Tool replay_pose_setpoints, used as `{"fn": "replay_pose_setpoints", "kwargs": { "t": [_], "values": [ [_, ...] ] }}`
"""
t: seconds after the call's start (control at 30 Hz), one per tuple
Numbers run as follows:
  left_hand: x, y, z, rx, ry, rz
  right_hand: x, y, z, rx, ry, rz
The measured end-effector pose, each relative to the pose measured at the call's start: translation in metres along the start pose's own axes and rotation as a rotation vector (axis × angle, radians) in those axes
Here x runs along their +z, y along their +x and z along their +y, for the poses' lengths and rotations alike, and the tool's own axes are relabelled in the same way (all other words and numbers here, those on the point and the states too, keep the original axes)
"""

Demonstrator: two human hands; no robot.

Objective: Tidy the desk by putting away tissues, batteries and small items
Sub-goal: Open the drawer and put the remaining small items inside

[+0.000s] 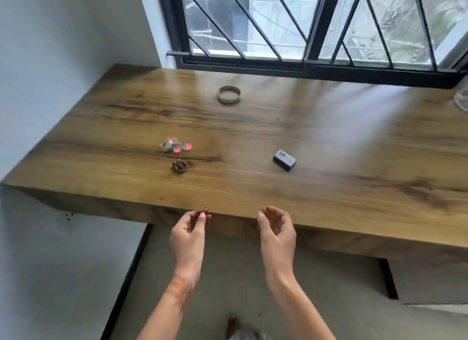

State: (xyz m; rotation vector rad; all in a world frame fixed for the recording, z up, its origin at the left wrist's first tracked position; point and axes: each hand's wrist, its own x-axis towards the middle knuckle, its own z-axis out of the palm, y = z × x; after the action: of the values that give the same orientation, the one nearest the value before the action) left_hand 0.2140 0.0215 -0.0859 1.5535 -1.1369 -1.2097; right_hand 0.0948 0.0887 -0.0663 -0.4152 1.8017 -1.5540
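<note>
Desk (329,137): wooden slab under a barred window (278,23), small items spread across the top, well apart except for one pair.

Wall socket (69,215): at 8 o'clock from desk centre, below the left corner.

Key ring (174,145): pink-and-green tags attached, flat on the top at 9 o'clock from desk centre.

Brown coiled item (180,165): just beside the key ring at its 6 o'clock, apart from it. Kind not determinable.

Left hand (188,232): at 6 o'clock from the coiled item, in front of the near desk edge. Fingers loosely curled, thumb close to fingertips, nothing visible between them.

Thin band (228,94): lying as a hoop at 12 o'clock from desk centre, near the window.

Right hand (277,229): at 3 o'clock from the left hand, same height, fingers loosely curled, holding nothing.

Grey box (284,159): at 12 o'clock from the right hand, flat on the top.

Glass object (462,100): at 2 o'clock from desk centre, cut off by the frame edge.
</note>
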Motion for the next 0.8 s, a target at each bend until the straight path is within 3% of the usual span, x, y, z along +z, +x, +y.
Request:
{"fn": "replay_pose_setpoints", "kwargs": {
  "t": [0.17,0.3,0.43,0.8],
  "values": [
    [-0.027,0.015,-0.059,-0.586,-0.54,-0.034,0.022,-0.012,0.05,0.615,0.622,0.011],
    [-0.042,0.037,-0.096,-0.79,-0.772,-0.072,0.049,-0.001,0.085,0.871,0.906,0.061],
    [-0.044,0.067,-0.109,-0.809,-0.844,-0.028,0.081,0.012,0.106,0.919,0.957,0.042],
    [-0.028,0.103,-0.111,-0.784,-1.131,-0.006,0.094,0.059,0.133,0.827,1.11,0.223]
  ]
}}
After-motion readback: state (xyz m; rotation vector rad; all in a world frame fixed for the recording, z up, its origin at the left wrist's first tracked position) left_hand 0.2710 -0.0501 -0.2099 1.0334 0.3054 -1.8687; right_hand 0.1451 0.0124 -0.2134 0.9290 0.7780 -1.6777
